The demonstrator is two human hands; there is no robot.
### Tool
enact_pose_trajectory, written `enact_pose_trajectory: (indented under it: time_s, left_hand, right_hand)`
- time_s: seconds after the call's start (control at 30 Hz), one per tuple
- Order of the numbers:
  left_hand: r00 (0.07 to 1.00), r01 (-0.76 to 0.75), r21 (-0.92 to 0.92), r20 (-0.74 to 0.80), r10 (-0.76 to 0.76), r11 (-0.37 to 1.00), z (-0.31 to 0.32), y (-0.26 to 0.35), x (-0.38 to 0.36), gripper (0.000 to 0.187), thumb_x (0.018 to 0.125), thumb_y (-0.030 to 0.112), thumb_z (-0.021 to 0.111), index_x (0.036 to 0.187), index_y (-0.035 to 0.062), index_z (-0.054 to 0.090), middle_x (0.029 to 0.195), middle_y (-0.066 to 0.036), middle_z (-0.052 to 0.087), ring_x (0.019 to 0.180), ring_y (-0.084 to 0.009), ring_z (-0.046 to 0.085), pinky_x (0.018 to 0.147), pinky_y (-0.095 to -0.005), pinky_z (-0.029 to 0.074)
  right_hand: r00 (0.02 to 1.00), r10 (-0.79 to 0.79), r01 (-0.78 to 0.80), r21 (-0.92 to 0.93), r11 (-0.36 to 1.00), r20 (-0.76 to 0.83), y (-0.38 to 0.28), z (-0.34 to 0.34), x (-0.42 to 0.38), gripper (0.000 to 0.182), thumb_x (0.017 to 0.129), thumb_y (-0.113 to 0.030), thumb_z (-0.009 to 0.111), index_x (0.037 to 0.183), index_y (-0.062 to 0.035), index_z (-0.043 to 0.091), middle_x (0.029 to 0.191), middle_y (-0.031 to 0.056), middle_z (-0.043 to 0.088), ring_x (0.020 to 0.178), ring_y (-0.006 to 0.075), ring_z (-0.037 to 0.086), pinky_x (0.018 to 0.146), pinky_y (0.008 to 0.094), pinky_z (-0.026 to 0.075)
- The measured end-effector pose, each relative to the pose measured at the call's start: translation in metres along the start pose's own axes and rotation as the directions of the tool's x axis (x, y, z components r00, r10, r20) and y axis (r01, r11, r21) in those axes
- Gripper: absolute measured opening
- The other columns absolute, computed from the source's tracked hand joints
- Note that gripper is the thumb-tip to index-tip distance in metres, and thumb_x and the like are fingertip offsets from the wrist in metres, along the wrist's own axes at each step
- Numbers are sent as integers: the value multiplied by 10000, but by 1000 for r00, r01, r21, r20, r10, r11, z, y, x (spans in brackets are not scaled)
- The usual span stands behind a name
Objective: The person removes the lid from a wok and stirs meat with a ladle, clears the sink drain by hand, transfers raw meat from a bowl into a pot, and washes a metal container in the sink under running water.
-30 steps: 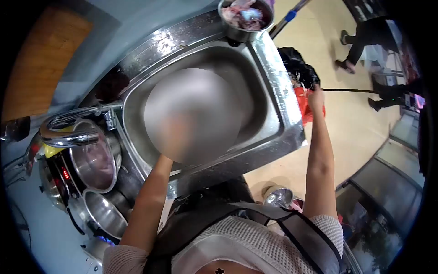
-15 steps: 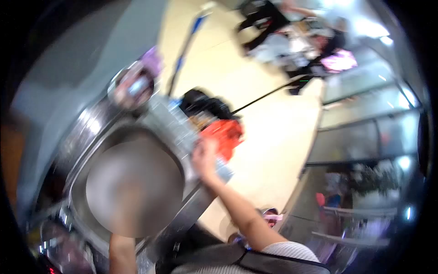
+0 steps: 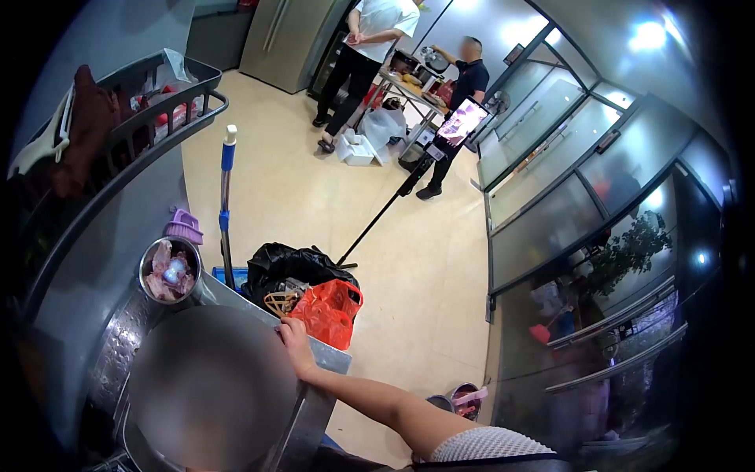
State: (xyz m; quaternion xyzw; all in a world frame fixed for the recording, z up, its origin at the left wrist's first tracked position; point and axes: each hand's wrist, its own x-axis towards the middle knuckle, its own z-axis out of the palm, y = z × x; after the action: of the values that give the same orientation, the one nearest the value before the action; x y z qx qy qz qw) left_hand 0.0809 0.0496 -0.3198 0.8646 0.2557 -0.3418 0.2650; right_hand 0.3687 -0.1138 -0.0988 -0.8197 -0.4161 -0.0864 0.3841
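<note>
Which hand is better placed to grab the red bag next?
Right, I'd say. The right hand is at the sink edge, right beside the red bag; contact is unclear. The left hand can't be made out in the blur over the sink.

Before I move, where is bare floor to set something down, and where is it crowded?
Bare floor shows between the phone stand and the glass panels, and between the blue pole and the white box. It is crowded beside the metal counter, where the black bag and red bag lie together, and at the bowl of meat beside the purple brush.
</note>
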Motion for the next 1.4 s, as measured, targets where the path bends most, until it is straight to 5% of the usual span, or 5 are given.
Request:
enact_pose_trajectory:
  time_s: [0.23, 0.5, 0.8, 1.2, 1.4]
  left_hand:
    - [997, 74, -152, 49, -67, 986, -6, 2, -11, 280, 723, 260, 590, 887, 36, 627, 893, -166, 607, 862, -275, 580, 768, -333, 453]
    - [926, -22, -283, -367, -87, 959, 5, 7, -36, 165, 616, 158, 626, 581, 2, 582, 553, -135, 557, 535, -254, 547, 535, -327, 435]
    - [799, -221, -918, -364, -479, 328, -55, 86, -142, 115, 602, 71, 668, 611, 3, 576, 533, -8, 528, 472, -75, 475, 431, -235, 382]
    - [487, -738, -412, -873, -1, 534, -293, 349, -164, 73, 709, 32, 625, 752, -12, 583, 675, -52, 549, 594, -99, 500, 564, -220, 412]
    - [746, -515, -283, -613, 261, 809, -305, 409, 19, 165, 692, 156, 656, 712, 6, 592, 739, -150, 586, 631, -278, 571, 600, -313, 459]
  right_hand:
    - [1000, -16, 15, -24, 1000, -14, -1, 5, 1, 234, 645, -8, 526, 864, 27, 454, 986, 199, 442, 939, 348, 427, 834, 391, 370]
    - [999, -44, 44, -50, 998, -15, -3, 5, -2, 231, 637, -20, 528, 851, 24, 452, 963, 200, 443, 920, 351, 430, 817, 396, 376]
    - [1000, -11, 11, -10, 1000, -15, -3, 3, -2, 229, 636, -32, 534, 848, 26, 471, 948, 195, 449, 909, 340, 439, 819, 389, 385]
    - [961, 259, -205, 383, 901, -94, 24, -78, 4, 160, 682, 10, 513, 839, 21, 541, 947, 178, 506, 891, 316, 497, 798, 353, 410]
    - [851, 520, -500, 399, 769, 65, 102, -158, -60, 155, 713, 38, 489, 857, 19, 546, 883, 135, 531, 824, 214, 533, 696, 279, 461]
